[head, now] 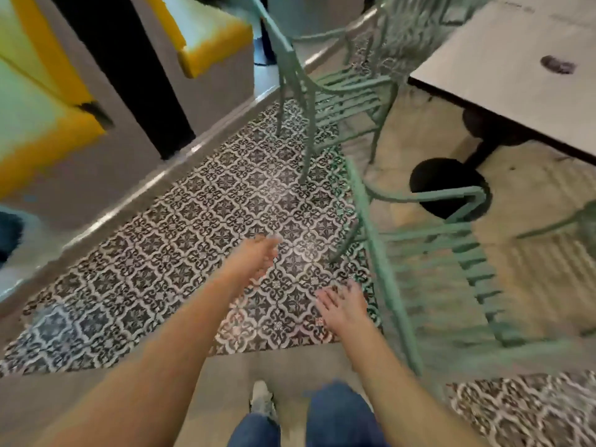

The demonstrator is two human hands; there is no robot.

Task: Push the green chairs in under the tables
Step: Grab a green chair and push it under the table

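Clearly little of the job was finished: both hands were stretched out over the patterned tile floor point(200, 221) with nothing in them. The left hand point(258, 256) hung with its fingers loosely curled and apart from everything, while the right hand point(343, 306) was spread flat, just beside the back rail of the nearest green chair point(429, 253) but not visibly touching it. That chair stood to the right of the right hand, its seat mostly out from under the pale table point(503, 66), which lay further off beyond it. A second green chair point(335, 88) stood well ahead of both hands, also clear of the table edge, so by my reading both awaited pushing. Motion blur smeared the chairs' slats; a third chair at the right edge was cut off, and contact was hard to judge
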